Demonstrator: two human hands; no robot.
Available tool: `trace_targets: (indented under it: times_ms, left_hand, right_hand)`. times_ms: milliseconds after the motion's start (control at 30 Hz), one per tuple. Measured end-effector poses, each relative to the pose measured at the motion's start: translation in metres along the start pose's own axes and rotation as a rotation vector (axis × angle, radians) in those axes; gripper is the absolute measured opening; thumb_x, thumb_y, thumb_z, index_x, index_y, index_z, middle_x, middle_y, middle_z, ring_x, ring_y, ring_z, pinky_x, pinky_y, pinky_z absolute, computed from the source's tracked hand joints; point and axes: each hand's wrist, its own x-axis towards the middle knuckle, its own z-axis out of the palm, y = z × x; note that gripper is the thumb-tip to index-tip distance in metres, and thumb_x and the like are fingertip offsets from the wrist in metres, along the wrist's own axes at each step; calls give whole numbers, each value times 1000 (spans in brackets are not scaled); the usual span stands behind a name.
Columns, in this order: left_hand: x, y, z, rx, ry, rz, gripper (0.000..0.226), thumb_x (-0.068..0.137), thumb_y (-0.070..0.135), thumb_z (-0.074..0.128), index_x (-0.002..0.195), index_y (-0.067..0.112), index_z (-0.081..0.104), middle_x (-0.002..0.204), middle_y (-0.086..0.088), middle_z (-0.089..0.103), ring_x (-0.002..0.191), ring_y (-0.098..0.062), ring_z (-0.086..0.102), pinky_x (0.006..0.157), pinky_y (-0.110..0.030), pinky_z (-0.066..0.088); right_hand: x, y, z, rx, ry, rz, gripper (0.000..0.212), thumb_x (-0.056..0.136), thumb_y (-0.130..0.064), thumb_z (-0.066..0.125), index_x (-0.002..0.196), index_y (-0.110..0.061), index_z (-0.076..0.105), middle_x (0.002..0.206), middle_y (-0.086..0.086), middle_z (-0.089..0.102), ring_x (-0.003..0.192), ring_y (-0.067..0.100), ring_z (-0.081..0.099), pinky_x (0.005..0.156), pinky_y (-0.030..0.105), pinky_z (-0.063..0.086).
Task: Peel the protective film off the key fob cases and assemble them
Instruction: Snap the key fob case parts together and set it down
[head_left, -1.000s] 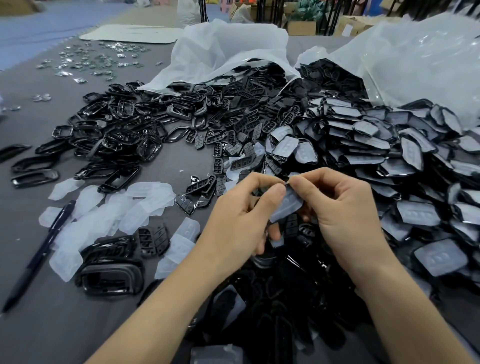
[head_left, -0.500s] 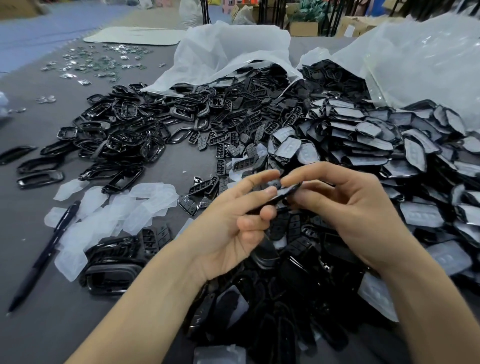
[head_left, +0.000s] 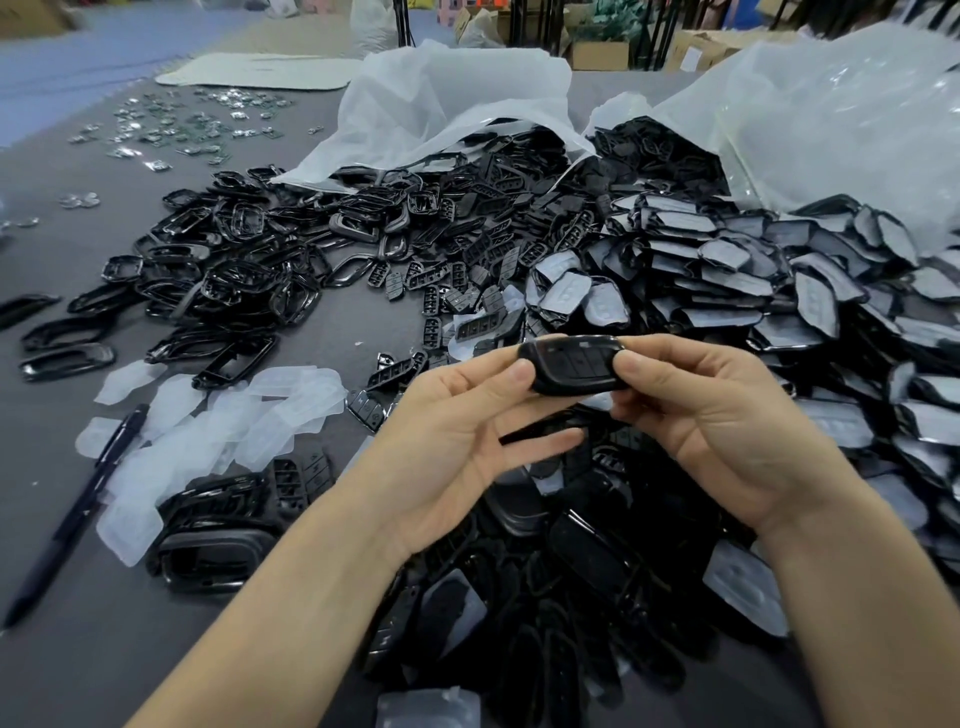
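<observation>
Both hands hold one glossy black key fob case (head_left: 574, 366) up above the table, its button face toward me. My left hand (head_left: 457, 441) pinches its left end between thumb and fingers. My right hand (head_left: 711, 415) pinches its right end, thumb on the front. No film shows on this case. Film-covered case shells (head_left: 727, 280) lie heaped to the right. Black frames (head_left: 234, 275) are heaped to the left and button inserts (head_left: 457, 270) lie in the middle. Peeled clear films (head_left: 208, 431) lie at the left.
A dark pen (head_left: 78, 509) lies at the left on the grey table (head_left: 67, 649). Two white plastic bags (head_left: 457, 104) spill parts at the back. More black parts (head_left: 545, 597) lie under my hands. Small shiny pieces (head_left: 171, 124) are scattered far left.
The film-covered piece I pinched a second ago is gone from my fingers. Both hands have risen and spread apart, and now hold a bare black case by its two ends.
</observation>
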Motion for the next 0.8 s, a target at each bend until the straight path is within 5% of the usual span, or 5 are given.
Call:
trace_targets:
  times_ms: [433,800]
  left_hand:
    - [2,1,-1,-105,46,39,28,85,15,56,103,1,72,107,-16,71,95,-22,71,84,-32,56]
    - [5,-8,3,-95,188,50,27,79,13,57,99,-1,68,97,-18,73,86,-25,73,75,-33,59]
  right_hand:
    - [-1,1,9,313,-34,177,14,62,-17,69,71,-10,76,69,3,65,58,9,57,59,20,53]
    - [6,12,17,420,216,272,11,61,-14,69,70,-8,64,55,0,55,46,8,52,47,17,49]
